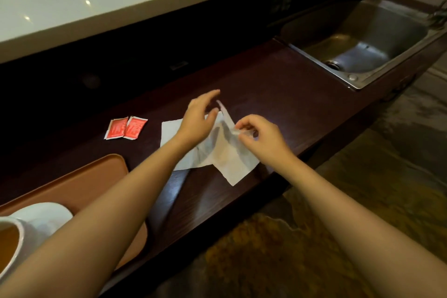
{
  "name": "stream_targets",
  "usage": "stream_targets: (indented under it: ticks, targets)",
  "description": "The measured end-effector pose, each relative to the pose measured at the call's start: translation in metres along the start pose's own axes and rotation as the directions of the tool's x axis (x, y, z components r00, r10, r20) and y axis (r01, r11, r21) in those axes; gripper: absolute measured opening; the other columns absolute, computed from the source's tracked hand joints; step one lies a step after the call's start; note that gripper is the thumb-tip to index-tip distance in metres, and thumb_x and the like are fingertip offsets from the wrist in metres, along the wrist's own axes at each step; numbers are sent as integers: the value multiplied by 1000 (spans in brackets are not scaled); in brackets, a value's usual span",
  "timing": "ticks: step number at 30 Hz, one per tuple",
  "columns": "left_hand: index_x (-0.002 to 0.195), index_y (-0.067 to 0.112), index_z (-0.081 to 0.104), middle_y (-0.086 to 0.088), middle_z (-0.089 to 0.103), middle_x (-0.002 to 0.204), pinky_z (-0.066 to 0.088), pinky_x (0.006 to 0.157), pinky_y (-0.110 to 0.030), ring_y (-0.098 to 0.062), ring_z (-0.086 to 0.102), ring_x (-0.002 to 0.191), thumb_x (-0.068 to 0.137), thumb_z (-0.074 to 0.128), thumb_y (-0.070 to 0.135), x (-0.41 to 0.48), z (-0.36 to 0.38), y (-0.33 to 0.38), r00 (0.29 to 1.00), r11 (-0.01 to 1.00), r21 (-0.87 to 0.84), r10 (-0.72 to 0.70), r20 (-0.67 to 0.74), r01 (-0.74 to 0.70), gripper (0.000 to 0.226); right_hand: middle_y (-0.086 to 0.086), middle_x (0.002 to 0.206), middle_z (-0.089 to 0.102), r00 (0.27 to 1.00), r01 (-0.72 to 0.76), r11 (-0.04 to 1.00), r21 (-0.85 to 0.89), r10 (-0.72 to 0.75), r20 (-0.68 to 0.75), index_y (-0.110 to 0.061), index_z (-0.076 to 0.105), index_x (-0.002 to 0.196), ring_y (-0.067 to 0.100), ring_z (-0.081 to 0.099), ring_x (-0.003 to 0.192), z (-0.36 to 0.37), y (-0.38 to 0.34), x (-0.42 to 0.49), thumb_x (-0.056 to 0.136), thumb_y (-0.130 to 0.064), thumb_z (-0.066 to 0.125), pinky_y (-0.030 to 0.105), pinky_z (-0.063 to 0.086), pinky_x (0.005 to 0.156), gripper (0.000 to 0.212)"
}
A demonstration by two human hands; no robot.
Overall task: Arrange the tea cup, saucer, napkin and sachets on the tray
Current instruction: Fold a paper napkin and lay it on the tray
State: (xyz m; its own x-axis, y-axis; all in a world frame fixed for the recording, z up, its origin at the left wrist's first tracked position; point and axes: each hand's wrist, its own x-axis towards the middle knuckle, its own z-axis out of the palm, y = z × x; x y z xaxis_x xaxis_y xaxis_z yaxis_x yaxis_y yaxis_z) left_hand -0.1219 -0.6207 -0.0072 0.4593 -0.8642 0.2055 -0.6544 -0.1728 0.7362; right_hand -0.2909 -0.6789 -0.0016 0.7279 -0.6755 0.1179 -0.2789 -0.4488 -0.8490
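A white paper napkin (225, 157) lies partly unfolded on the dark wooden counter. My right hand (260, 136) pinches a raised fold of it between thumb and fingers. My left hand (199, 118) hovers just over the napkin's far left part, fingers spread, holding nothing. Two red sachets (125, 128) lie side by side to the left of the napkin. A brown tray (96, 174) sits at the lower left. On it stand a white saucer (46, 213) and a white cup of tea (9, 242), cut off by the frame's edge.
A steel sink (362, 41) is set into the counter at the far right. A white raised ledge (121, 0) runs along the back. The counter's front edge drops to a patterned floor (338, 201).
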Motion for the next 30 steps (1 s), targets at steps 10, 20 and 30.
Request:
stream_targets:
  ticks: [10, 20, 30]
  targets:
    - [121, 13, 57, -8, 54, 133, 29, 103, -25, -22, 45, 125, 89, 47, 6, -17, -1, -2, 965, 962, 159, 195, 176, -223, 34, 0, 120, 59, 998, 66, 921, -385, -63, 18, -17, 54, 119, 22, 45, 113, 21, 17, -34, 88, -36, 52, 38, 37, 96, 36]
    - [144, 20, 14, -5, 11, 157, 7, 118, -39, -20, 6, 144, 97, 25, 33, -35, 26, -39, 817, 740, 506, 99, 568, -442, 50, -4, 157, 13, 967, 156, 663, -732, 47, 249, -17, 13, 145, 13, -1, 144, 18, 53, -54, 94, -47, 14, 44, -7, 117, 59]
    - [135, 24, 38, -10, 45, 135, 33, 101, -42, -28, 43, 121, 94, 35, 34, -12, 29, -6, 808, 521, 637, 205, 553, -568, 42, 5, 109, 58, 989, -109, 794, -598, 29, -142, -15, 59, 102, 27, 41, 107, 14, 44, -47, 83, -35, 59, 38, 32, 87, 28]
